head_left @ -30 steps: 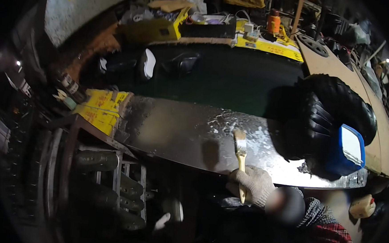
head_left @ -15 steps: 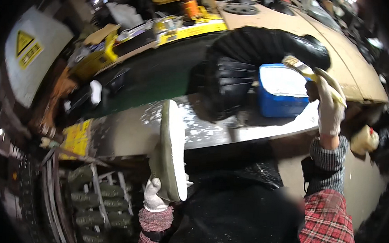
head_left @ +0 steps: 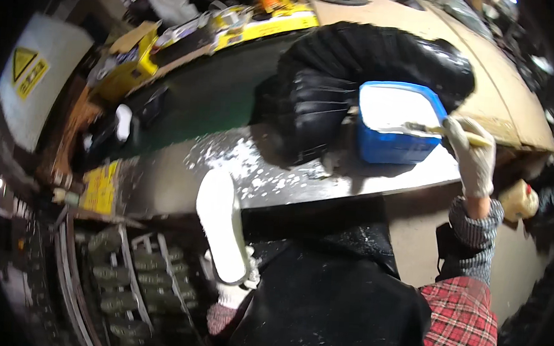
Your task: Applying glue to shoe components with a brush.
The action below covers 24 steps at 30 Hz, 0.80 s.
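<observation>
My left hand [head_left: 234, 292], in a white glove, is closed around the heel end of a shoe [head_left: 222, 225]. The sole faces up, white and glossy, with its toe reaching over the near edge of the bench. Another white glove covers my right hand [head_left: 472, 156], whose fingers are wrapped round the handle of a brush [head_left: 433, 128]. The bristles rest at the white liquid inside a blue tub [head_left: 394, 148], against its near side. That tub stands on the bench's right part, beside a heap of shiny black shoe uppers or similar pleated black pieces [head_left: 325, 103].
White splashes mark the metal bench edge [head_left: 181, 186]. Behind it runs a dark green belt [head_left: 212, 99], with yellow boxes [head_left: 128, 69] beyond. A rack of dark green shoes [head_left: 150, 279] stands at lower left. A pale plastic jug [head_left: 520, 200] is at the right.
The brush has gone down from above the tub to the white liquid. My left hand has turned the shoe so its sole faces up, and its toe has dropped lower.
</observation>
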Each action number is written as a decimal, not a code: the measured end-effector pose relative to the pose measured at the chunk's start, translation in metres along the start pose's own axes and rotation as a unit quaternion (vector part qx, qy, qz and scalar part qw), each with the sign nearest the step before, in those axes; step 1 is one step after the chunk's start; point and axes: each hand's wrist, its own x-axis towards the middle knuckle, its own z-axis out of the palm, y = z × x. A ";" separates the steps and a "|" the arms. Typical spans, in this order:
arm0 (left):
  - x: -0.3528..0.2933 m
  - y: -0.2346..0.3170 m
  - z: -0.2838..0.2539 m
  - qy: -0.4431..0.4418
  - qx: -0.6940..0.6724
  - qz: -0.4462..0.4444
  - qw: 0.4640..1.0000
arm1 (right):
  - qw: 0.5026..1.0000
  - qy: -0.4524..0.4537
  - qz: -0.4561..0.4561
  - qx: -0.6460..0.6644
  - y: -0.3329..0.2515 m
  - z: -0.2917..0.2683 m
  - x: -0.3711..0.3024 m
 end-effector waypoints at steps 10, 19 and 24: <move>0.024 -0.002 -0.027 -0.053 -0.125 -0.004 0.991 | 0.836 -0.422 -0.212 0.278 -0.070 0.285 -0.053; 0.041 -0.003 -0.074 -0.243 -0.197 -0.015 0.950 | 0.835 -0.462 -0.203 0.221 -0.065 0.260 -0.048; 0.035 0.006 -0.054 -0.244 -0.099 -0.011 0.965 | 0.882 -0.426 -0.046 0.198 -0.089 0.309 -0.007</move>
